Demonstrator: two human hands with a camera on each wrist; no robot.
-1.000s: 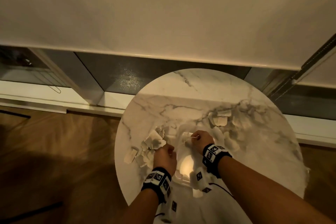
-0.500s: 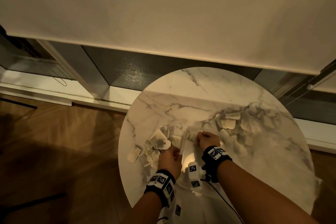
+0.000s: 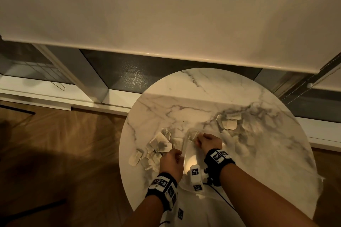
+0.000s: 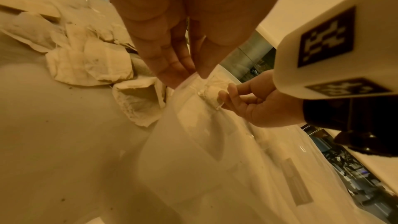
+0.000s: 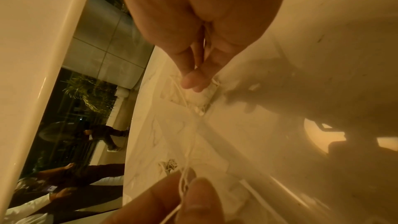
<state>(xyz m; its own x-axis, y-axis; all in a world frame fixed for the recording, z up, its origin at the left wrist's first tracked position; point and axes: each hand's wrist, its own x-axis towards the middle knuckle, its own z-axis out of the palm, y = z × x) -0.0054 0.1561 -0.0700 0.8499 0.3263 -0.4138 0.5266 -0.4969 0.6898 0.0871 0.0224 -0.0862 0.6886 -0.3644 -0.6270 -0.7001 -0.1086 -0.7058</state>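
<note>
Bagging looks like the step in hand. The left grip [image 3: 172, 162] pinches the rim of the clear floppy plastic bag [image 4: 193, 142] between thumb and fingertips and lifts its mouth open. The right grip [image 3: 209, 142] is closed on a small pale paper tea bag [image 4: 212, 94], pinched at the fingertips. The tea bag sits right at the bag's mouth, just beyond the left grip's fingers. A thin white string [image 5: 185, 183] trails from it toward the left grip's thumb and may be caught in that pinch.

A heap of crumpled beige tea bags [image 3: 159, 146] lies just outside the left grip. A looser scatter of flat tea bags [image 3: 229, 122] lies beyond the right grip. Both rest on the round white marble counter [image 3: 184, 97].

The next move probably calls for pushing the tea bag past the rim and letting go deep enough that it drops clear. The left grip should stay steady so the limp film does not fold shut, and the string needs to go in too. After that, the right grip's nearest supply is the scatter beyond it.
</note>
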